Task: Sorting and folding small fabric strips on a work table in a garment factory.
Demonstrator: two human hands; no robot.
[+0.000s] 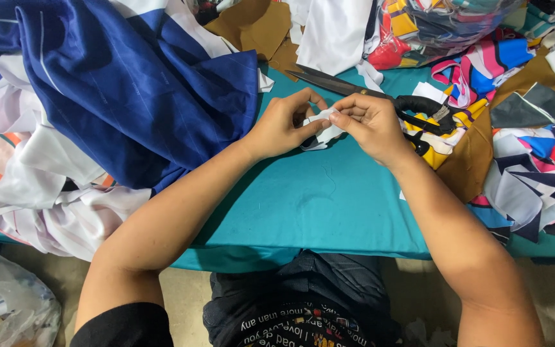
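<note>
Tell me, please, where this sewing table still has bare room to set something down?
The widest bare patch of the teal table lies at the near edge, between the forearms, below the left hand and right hand pinching a small white fabric piece. Crowded: blue cloth on the left, scissors behind, striped scraps on the right.

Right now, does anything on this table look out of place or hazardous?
Mostly ordinary clutter. One thing stands out: the scissors lie open just behind the hands, handles half buried in scraps. Both the left hand and right hand pinch a small white fabric piece right beside the blades.
</note>
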